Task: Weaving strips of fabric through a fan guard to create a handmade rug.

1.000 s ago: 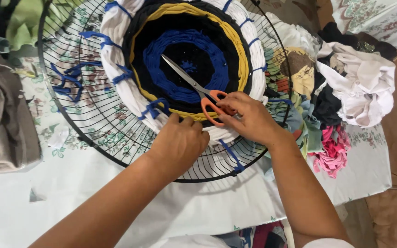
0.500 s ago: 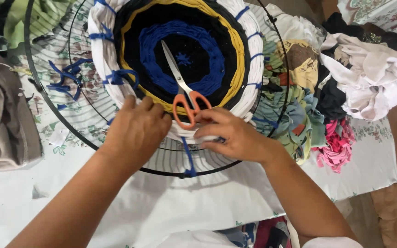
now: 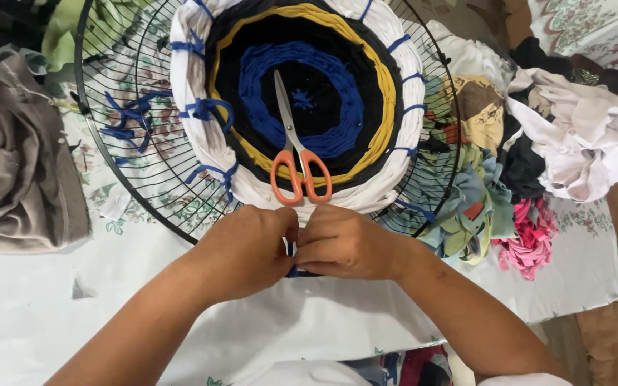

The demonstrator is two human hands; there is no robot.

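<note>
Left hand: (image 3: pixel 241 250) lower centre, fingers curled, pinching a blue fabric strip (image 3: pixel 291 259) against the right hand.
Right hand: (image 3: pixel 341 243) knuckle to knuckle with the left, fingers also closed on the strip.
Strip: short, running up-down between both thumbs, at the near rim of the wire grille (image 3: pixel 137 193).
Woven mat: (image 3: pixel 302 93) just above the hands, round, white outer ring.
Scissors: (image 3: pixel 296 154) resting on the mat, orange handles toward the hands, blades pointing up-frame.
Room: bare white cloth (image 3: pixel 51 300) lower left; fabric scraps (image 3: pixel 531 150) crowd the right.
</note>
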